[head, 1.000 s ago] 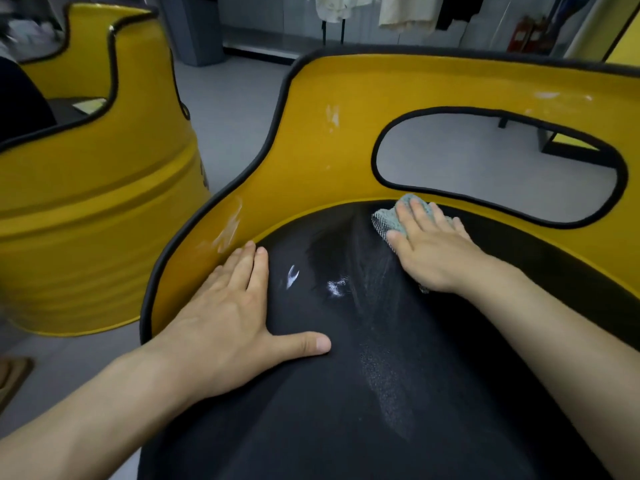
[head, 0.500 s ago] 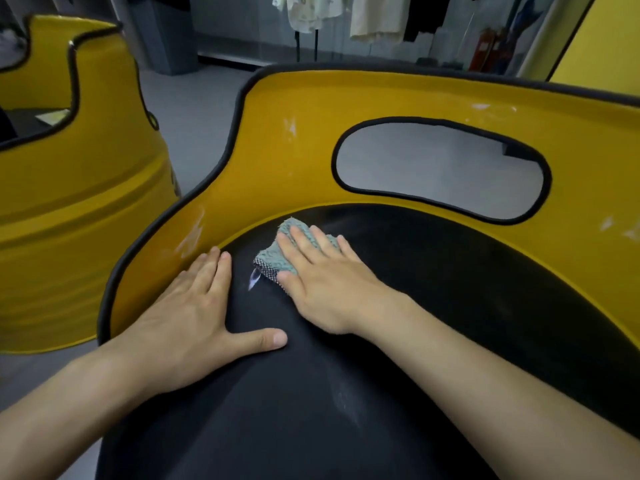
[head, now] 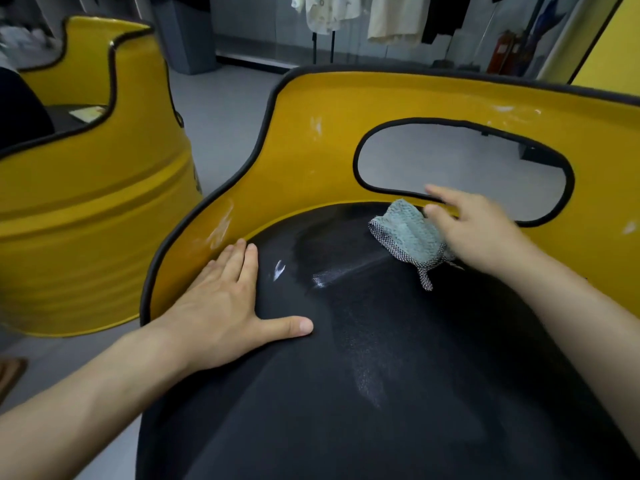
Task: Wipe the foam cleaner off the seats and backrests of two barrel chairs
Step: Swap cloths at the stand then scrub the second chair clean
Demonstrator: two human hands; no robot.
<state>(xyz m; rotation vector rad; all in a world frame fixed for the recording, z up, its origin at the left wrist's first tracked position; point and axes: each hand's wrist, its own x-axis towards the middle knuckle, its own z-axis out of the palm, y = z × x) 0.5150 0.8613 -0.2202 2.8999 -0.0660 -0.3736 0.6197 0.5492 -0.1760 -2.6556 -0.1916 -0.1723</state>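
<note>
Two barrel chairs seen. Left hand (head: 221,306) laid flat on left edge of near chair's black seat (head: 381,393), fingers pressed together, thumb spread wide. Right hand (head: 481,233) blurred at seat's far edge, index finger stretched out. Teal cloth (head: 405,233) bunched against right fingers at seat's far edge; whether cloth is pinched cannot be told. White foam streaks (head: 278,270) seen on seat between hands. Foam smears (head: 221,226) seen on yellow backrest (head: 311,161), just beyond seat's left rim. Second chair (head: 86,209) stood left of seat, apart.
</note>
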